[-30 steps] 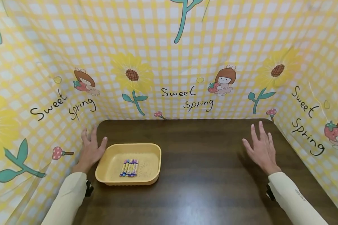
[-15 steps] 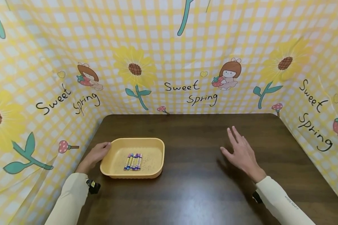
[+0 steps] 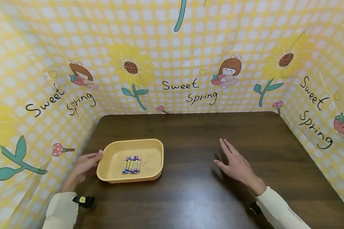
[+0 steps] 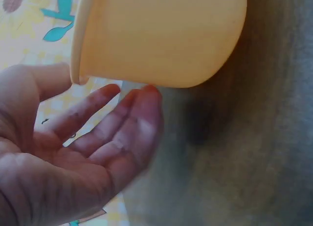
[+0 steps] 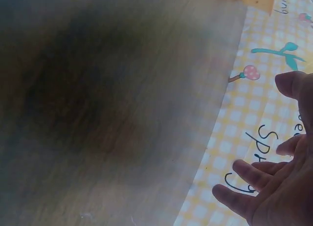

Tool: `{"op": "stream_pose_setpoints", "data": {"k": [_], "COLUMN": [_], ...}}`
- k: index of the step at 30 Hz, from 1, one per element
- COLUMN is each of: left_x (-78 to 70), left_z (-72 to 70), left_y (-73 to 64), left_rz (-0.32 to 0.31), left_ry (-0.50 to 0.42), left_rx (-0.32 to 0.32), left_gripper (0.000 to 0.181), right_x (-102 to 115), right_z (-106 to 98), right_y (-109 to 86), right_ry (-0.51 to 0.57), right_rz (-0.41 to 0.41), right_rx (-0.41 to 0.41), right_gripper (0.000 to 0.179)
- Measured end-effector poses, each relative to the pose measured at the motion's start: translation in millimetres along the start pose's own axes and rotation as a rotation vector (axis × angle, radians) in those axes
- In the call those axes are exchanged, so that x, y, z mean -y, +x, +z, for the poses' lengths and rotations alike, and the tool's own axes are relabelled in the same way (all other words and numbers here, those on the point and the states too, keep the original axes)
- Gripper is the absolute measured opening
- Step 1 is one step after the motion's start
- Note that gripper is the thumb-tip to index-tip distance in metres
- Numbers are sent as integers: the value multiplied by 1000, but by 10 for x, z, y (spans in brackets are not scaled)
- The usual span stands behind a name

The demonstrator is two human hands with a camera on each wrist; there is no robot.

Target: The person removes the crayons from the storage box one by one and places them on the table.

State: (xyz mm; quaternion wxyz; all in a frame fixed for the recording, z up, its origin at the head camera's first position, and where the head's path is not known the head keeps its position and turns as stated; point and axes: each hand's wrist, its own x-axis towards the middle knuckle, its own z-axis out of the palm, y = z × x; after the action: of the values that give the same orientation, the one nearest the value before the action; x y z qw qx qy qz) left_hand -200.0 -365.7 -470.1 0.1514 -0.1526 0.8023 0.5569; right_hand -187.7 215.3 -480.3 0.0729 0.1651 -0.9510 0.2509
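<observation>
A yellow plastic tray [image 3: 110,148] sits on the left half of the dark table. Inside it, several crayons [image 3: 131,164] with patterned wrappers lie side by side in a row. At the tray's left end is my left hand [image 3: 84,165], thumb tip right at the rim. The left wrist view shows that hand [image 4: 93,133] with loosely bent fingers beside the tray's outer wall [image 4: 161,40], palm towards the camera. My right hand [image 3: 238,165] hovers over the table right of centre, fingers extended and holding nothing; the right wrist view shows its fingers [image 5: 239,201] spread.
The brown wooden table [image 3: 189,197] fills the lower part of the head view. A yellow checked cloth [image 3: 172,57] with flowers and lettering encloses it at the back and both sides. A black strap device [image 3: 84,201] sits on the left wrist.
My left hand came from beside the tray to its left rim, then dropped lower with the palm turned. My right hand moved left over the table. The tray stays in place.
</observation>
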Motion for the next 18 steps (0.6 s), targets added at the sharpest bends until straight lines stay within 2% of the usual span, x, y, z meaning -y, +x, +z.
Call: {"op": "stream_pose_setpoints", "data": {"k": [2, 7, 12, 18], "left_x": [7, -65, -158, -271], "left_z": [23, 179, 382, 699], "left_y": [-54, -76, -80, -42], "left_rz": [-5, 42, 56, 46], "left_ry": [-26, 47, 84, 55], "left_rx": [-21, -10, 70, 161], "left_gripper": [83, 76, 70, 64], "right_x": [12, 25, 31, 32], "right_z": [-7, -23, 10, 30], "right_y": [-42, -128, -153, -161], "right_ry": [27, 84, 100, 111], "right_rz": [36, 91, 70, 72], "right_rx": [37, 39, 25, 19], "right_gripper": [87, 86, 84, 83]}}
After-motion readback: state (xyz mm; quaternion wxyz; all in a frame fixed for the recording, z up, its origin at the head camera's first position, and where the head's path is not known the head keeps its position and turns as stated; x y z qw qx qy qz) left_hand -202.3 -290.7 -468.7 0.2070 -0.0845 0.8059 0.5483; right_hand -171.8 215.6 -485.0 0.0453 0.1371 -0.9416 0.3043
